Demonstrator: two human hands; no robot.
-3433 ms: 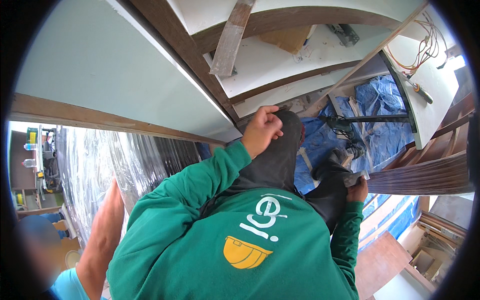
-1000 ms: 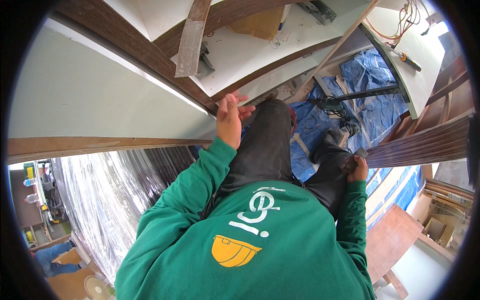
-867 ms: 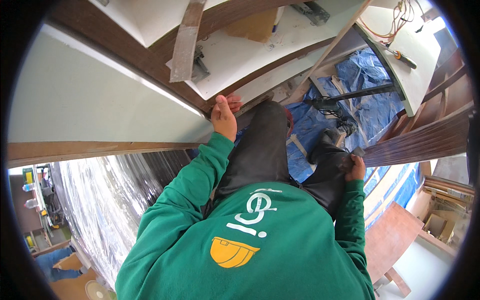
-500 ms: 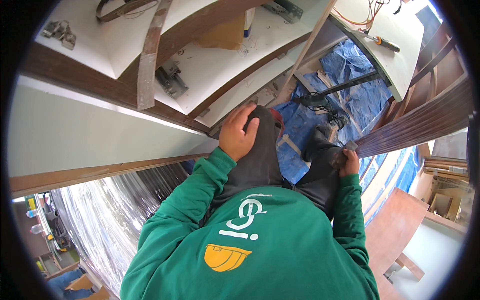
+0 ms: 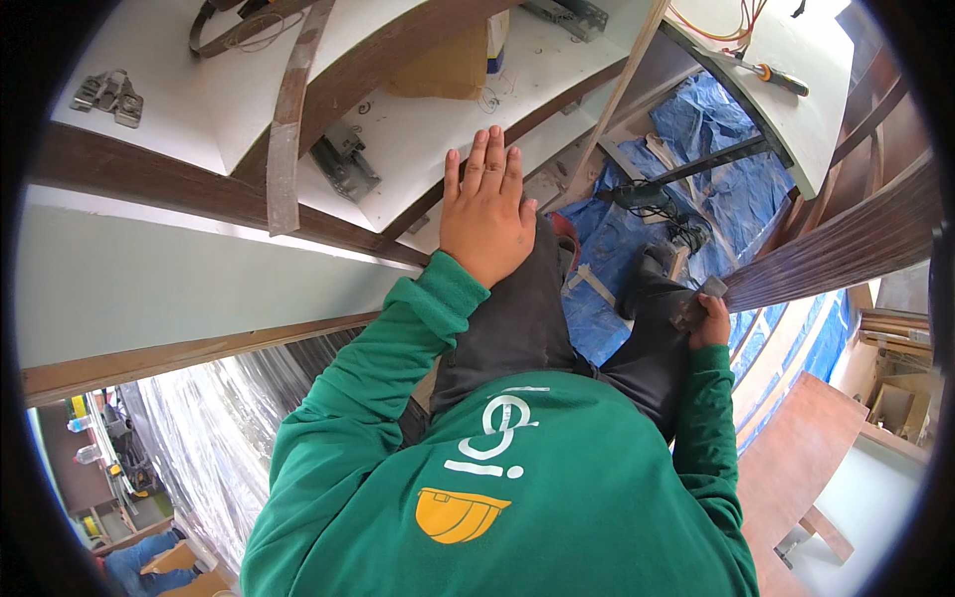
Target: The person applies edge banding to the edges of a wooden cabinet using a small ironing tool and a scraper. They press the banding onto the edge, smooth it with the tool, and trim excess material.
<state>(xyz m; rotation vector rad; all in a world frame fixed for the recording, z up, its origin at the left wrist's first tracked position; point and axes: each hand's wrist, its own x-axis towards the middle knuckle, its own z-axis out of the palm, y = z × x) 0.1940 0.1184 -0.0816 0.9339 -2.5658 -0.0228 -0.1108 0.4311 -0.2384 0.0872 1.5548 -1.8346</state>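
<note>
Head view: left hand (image 5: 485, 214) moved forward, now flat, fingers together, on white laminated shelf board (image 5: 438, 129); right hand (image 5: 708, 320) stays clamped on small grey block (image 5: 693, 304) against dark ribbed wooden panel (image 5: 846, 249).

Dark ribbed wooden panel (image 5: 836, 254), long, edge gripped, beside white shelf (image 5: 438, 129).

White shelf boards (image 5: 428, 129) carry metal hinges (image 5: 104, 95), a cardboard box (image 5: 453, 65)
</note>
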